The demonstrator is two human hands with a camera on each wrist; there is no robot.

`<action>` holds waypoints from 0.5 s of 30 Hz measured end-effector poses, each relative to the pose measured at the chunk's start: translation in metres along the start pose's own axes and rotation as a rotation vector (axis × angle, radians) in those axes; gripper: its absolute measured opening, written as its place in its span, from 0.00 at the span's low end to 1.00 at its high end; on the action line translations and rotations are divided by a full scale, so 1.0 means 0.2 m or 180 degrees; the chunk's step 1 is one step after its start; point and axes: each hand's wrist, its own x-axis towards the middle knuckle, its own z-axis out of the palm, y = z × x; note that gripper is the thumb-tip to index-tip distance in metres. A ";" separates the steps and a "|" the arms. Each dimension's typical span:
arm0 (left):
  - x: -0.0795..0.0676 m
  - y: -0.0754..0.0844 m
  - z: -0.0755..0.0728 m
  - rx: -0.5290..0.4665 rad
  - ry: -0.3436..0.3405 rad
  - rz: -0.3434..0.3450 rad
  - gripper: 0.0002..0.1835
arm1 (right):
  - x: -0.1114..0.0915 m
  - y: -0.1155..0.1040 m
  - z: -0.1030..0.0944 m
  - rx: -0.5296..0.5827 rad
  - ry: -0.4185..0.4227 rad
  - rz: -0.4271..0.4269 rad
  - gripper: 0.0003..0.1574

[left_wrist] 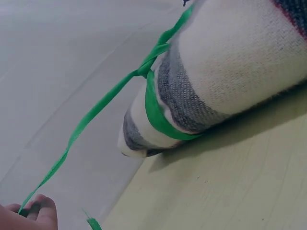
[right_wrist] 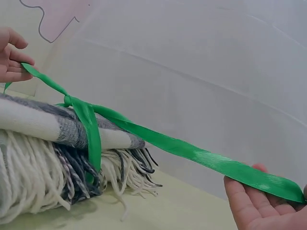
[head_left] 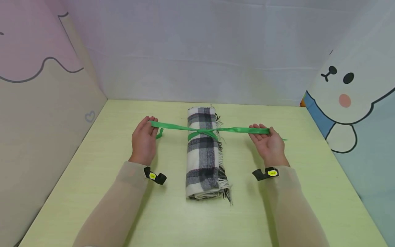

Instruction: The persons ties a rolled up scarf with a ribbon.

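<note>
A rolled plaid scarf (head_left: pixel 202 156), white, grey and black, lies lengthwise on the table with its fringe along the right side. Around its middle runs a green ribbon (head_left: pixel 237 130), crossed in a knot on top, and both tails stretch taut out to the sides. My left hand (head_left: pixel 143 144), palm up, holds the left tail at the fingers; its loose end (head_left: pixel 159 133) dangles beside them. On the other side my right hand (head_left: pixel 272 146) pinches the right tail under the thumb, the ribbon lying flat across the fingers (right_wrist: pixel 252 203). Both hands are raised above the table.
The pale yellow table (head_left: pixel 172 219) reaches back to a white cloth wall (head_left: pixel 197 68). Printed panels with cartoon figures stand at the left (head_left: pixel 40 113) and right (head_left: pixel 355 113). Each wrist wears a black strap with a yellow tag.
</note>
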 end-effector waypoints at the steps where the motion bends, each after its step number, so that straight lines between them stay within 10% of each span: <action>1: 0.00 0.00 -0.01 -0.0148 0.0020 -0.0038 0.27 | 0.00 0.00 -0.01 -0.0018 0.0006 0.0054 0.28; 15: -0.02 0.03 -0.08 -0.0654 0.0394 -0.0363 0.28 | 0.00 -0.12 -0.04 -0.0378 0.0160 -0.0041 0.29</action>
